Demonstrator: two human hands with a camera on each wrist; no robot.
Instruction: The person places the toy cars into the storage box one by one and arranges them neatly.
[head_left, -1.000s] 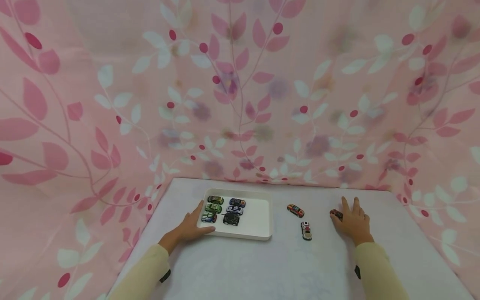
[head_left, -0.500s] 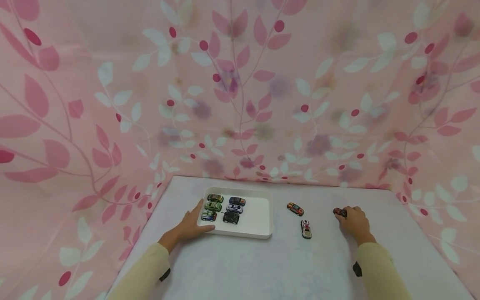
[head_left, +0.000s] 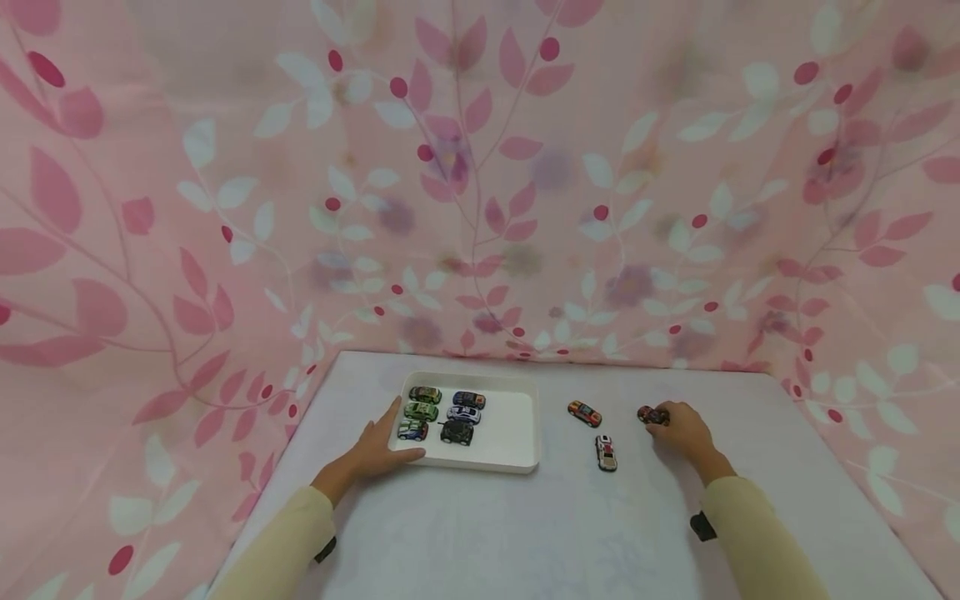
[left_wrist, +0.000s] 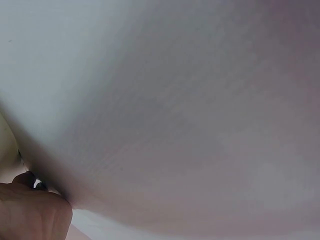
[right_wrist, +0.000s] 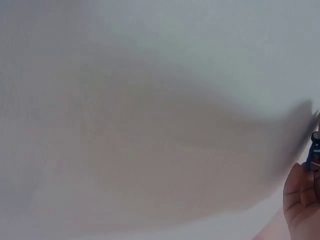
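In the head view my right hand [head_left: 686,432] pinches a dark toy car [head_left: 651,415] between thumb and fingers at the right of the table. Part of that toy car [right_wrist: 314,150] also shows at the right edge of the right wrist view, against the fingers. My left hand [head_left: 373,448] rests at the left end of a white tray [head_left: 510,462], thumb along the near rim and fingers at the side. Several toy cars stand in the tray's left half in two columns, among them a green one [head_left: 422,412] and a black one with a barrel [head_left: 456,432].
Between the tray and my right hand lie an orange toy car [head_left: 584,413] and, nearer to me, a white-and-red toy car [head_left: 606,453]. The white-covered table [head_left: 525,533] meets a pink floral cloth [head_left: 480,208] behind and at both sides.
My right hand's spread fingers have closed on the dark toy car. Hand and car have since moved left, towards the orange car. The left hand stays at the tray.
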